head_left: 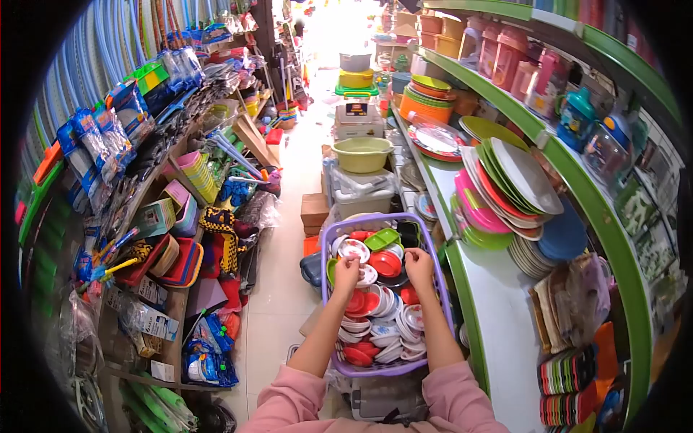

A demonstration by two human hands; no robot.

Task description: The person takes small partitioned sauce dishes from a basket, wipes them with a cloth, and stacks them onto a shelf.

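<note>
- My left hand [346, 278], near the middle of the frame, has its fingers closed at the near edge of a small patterned dish [354, 250]. The dish looks pinched at the rim, which leaves its white and red face uncovered.
- My right hand [420, 267], just right of there, has its fingers curled in over the basket's right side. I cannot tell whether anything is between them.
- Both forearms reach up from the pink sleeves [289, 393] at the bottom of the frame, set apart along the two sides, so the heap between them stays in view.
- Around my hands, inside the purple basket [390, 216], lie a green tray [382, 239], a red dish [387, 263] and, lower down, a heap of white dishes [386, 332], many leaning on edge against one another. The high sides probably keep this loose pile from spilling.
- Beyond the basket, at the upper centre, a pale green basin [363, 154] sits on a clear bin [361, 193], stacked perhaps to save floor room.
- On the right, the white shelf [505, 325] carries large plates [527, 173] nested at a tilt, likely to fit many in little space.
- On the left, across the tiled floor [271, 310], nested trays [189, 263] stand among packaged goods.
</note>
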